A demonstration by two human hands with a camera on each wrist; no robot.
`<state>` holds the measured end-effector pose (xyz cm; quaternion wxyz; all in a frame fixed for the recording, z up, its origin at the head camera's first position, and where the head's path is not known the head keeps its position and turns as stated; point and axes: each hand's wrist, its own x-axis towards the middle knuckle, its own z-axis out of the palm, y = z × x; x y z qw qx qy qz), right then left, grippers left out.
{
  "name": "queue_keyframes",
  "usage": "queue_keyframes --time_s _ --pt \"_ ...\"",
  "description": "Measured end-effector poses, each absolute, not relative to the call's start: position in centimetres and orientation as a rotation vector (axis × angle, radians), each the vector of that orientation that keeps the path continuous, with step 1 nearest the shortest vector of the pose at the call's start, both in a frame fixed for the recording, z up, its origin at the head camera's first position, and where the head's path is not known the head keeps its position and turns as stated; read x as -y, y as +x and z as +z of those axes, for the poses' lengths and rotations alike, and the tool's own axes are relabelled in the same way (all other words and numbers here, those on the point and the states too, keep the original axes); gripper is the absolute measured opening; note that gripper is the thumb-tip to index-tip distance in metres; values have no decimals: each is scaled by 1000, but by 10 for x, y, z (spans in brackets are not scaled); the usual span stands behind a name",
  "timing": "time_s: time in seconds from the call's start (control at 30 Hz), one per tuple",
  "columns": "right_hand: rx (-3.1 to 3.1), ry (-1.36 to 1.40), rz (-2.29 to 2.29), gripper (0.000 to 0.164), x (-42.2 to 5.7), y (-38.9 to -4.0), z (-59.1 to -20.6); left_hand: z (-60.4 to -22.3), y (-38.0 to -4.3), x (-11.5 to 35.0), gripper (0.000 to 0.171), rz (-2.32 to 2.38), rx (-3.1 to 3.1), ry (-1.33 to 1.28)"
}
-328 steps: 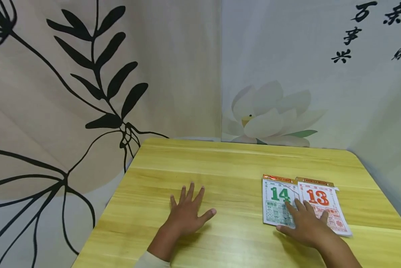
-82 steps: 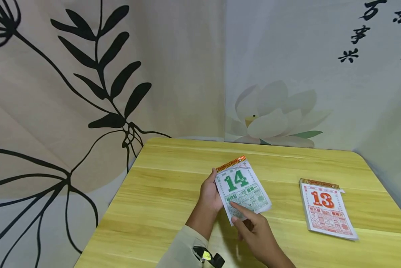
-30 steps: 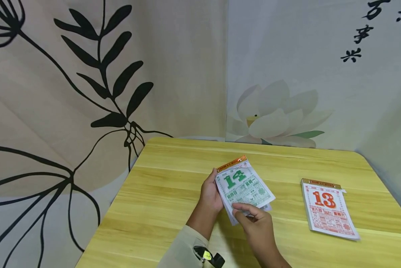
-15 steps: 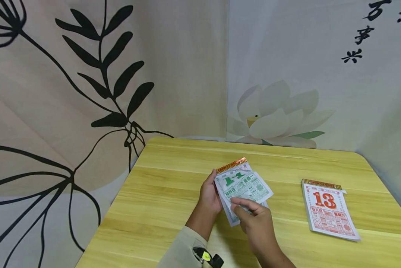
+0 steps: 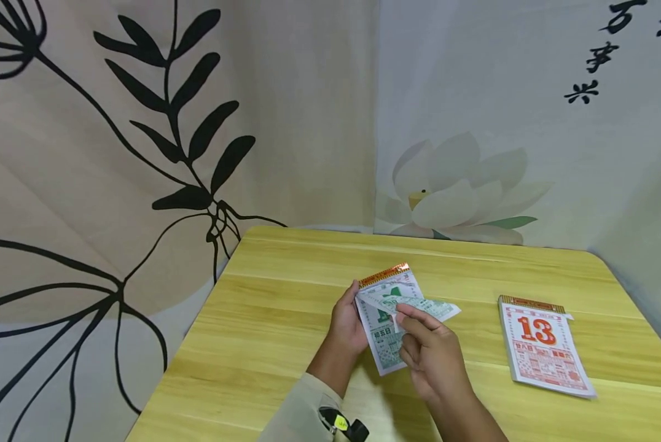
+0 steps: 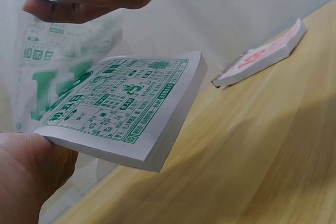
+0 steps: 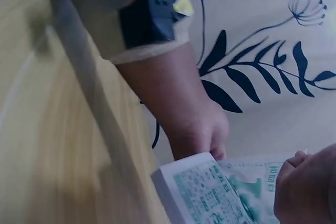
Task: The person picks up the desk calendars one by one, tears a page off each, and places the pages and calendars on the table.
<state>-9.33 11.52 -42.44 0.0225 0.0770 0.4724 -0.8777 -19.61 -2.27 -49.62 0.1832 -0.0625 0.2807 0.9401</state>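
My left hand (image 5: 346,322) grips the left edge of a tear-off calendar (image 5: 387,351) printed in green, its red-gold binding strip at the top. The calendar is tilted above the table. My right hand (image 5: 435,353) pinches the top sheet (image 5: 432,307) between thumb and fingers, lifting it over the pad. In the left wrist view that sheet (image 6: 47,77) rises steeply from the calendar (image 6: 126,103), and another green-printed page shows beneath. The right wrist view shows my left hand (image 7: 197,137) behind the thick pad (image 7: 207,195) and my right hand (image 7: 310,187) at the sheet.
A second tear-off calendar (image 5: 546,350) with a red 13 lies on the wooden table (image 5: 286,270) to the right. Behind the table hang pale curtains (image 5: 308,110) with plant and flower prints. A small black device (image 5: 355,428) sits at my left sleeve.
Earlier both calendars lay side by side under my right hand. The green one is now in my left hand; my right hand has since pulled its top sheet up and over to the right.
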Motion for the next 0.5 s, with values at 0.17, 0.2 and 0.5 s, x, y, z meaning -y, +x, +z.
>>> queue_keyframes --time_s 0.17,0.2,0.5 --pt "-1324 277 -2728 28 -128 -102 -419 -496 -197 23 51 2660 -759 -181" --pt "-1299 272 -2732 27 -130 -104 -419 -496 -198 23 54 2659 -761 -179" --pt "-1150 200 -2767 25 -146 -114 -417 -494 -198 25 54 2644 -765 -171"
